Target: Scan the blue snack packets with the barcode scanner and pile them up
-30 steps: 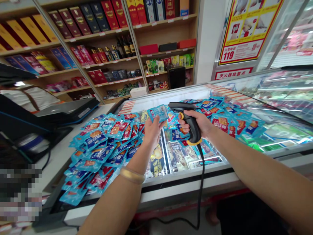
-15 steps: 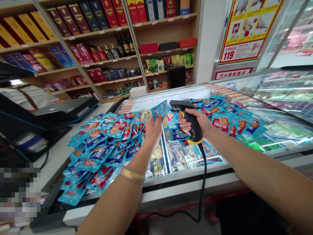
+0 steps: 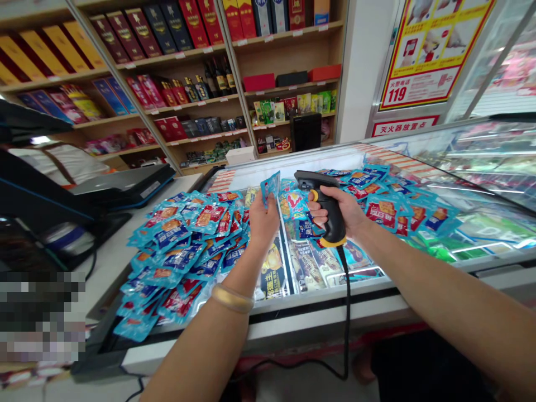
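Pinched in my left hand (image 3: pixel 264 219) is a small blue snack packet (image 3: pixel 271 185), held upright above the glass top of a freezer. My right hand (image 3: pixel 341 209) grips a black and yellow barcode scanner (image 3: pixel 330 215), its head turned toward the packet with a small gap between them. A cord (image 3: pixel 347 312) hangs from the scanner's handle down past the freezer's front edge. To the left of my hands lies a large heap of similar snack packets (image 3: pixel 180 240). Another spread of packets (image 3: pixel 383 204) lies to the right, behind my right forearm.
The chest freezer (image 3: pixel 293 312) holds ice cream packs under its glass. A counter with a black device (image 3: pixel 138 187) stands at the left. Behind are shelves (image 3: pixel 201 103) of boxes and bottles, plus a fire-safety poster (image 3: pixel 435 61) on the right.
The packet in my left hand has turned, showing less of its face. The scanner stays beside it in my right hand. The whole view has shifted slightly.
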`<state>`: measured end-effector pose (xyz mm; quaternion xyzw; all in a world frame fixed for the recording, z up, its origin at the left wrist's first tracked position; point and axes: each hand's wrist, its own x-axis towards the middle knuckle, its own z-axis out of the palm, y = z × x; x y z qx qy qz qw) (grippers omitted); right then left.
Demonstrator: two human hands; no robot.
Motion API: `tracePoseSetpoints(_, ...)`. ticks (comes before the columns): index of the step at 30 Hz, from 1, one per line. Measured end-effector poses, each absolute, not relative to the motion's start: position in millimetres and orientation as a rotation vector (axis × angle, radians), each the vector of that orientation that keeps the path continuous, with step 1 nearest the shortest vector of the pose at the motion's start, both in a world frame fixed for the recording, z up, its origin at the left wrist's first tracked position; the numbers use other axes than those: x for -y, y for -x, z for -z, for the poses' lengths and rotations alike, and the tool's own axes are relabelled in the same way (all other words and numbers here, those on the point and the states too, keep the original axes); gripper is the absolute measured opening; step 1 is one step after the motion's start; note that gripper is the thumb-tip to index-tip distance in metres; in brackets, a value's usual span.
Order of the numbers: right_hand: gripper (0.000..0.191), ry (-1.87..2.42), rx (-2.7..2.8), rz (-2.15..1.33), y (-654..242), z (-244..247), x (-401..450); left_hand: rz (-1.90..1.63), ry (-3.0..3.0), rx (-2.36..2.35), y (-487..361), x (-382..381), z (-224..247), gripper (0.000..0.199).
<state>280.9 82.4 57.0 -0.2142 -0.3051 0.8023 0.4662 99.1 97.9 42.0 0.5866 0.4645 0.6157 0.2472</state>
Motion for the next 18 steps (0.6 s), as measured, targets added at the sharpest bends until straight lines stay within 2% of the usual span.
tracePoseSetpoints(3,0.016,0.531,0.774,-1.957,-265.1,-56.8,-76.7,-1.609,-2.006,-1.516,-73.9,-83.3,-63.4,0.04)
tracePoseSetpoints(7,0.016,0.511,0.819,-2.037,-235.9,-57.1,-68.1,-1.323,-2.364,-1.88,-21.5,-60.7,-85.3,0.051)
tracePoseSetpoints(12,0.016,0.476,0.847,-2.115,-205.6,-58.1,-61.5,-0.58,-2.339,-2.495,34.1,-40.9,-81.3,0.056)
tracePoseSetpoints(15,0.016,0.476,0.865,-2.13,-198.3,-57.0,-60.1,-0.243,-2.278,-2.536,47.8,-36.6,-72.6,0.07)
tracePoseSetpoints(18,0.016,0.491,0.862,-2.123,-199.2,-54.8,-61.2,-0.188,-2.306,-2.504,50.2,-35.8,-70.1,0.072)
